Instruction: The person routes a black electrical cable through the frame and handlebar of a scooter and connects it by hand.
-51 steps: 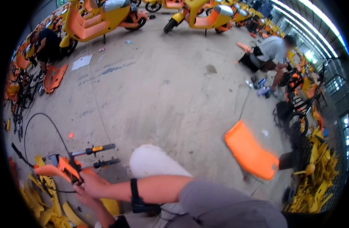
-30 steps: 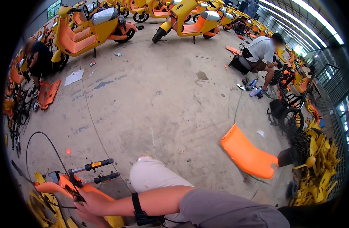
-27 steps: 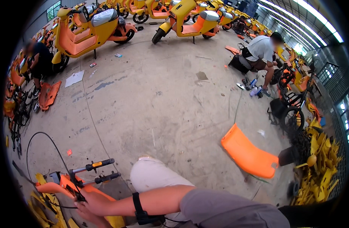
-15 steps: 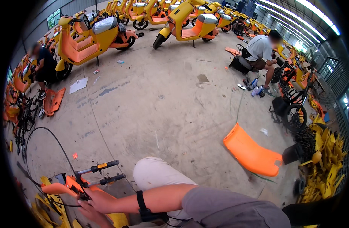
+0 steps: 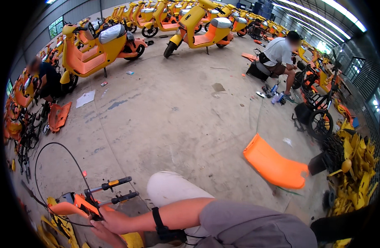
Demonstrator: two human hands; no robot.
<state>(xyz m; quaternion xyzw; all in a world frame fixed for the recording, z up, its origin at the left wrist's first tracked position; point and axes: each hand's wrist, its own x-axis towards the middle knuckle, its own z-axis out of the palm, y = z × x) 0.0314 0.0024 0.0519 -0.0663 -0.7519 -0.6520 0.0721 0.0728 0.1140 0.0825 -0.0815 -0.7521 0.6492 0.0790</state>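
Fingers of right hand (image 5: 115, 221) and left hand (image 5: 106, 234) curl at the orange part (image 5: 65, 208), exact grip I cannot tell; better to support it steadily, leaving the black cable (image 5: 53, 143) slack.

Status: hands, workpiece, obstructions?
Left hand and right hand together at orange scooter housing; exact grip unclear. Handlebar grips beyond, pointing right. Black cable loops close by, reaching toward fingers.

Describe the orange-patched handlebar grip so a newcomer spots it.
Start at the pale trousered knee, bottom centre. Left of it, above the hands, the upper handlebar grip and the lower grip both point right. Yours is the upper: only it has an orange patch.
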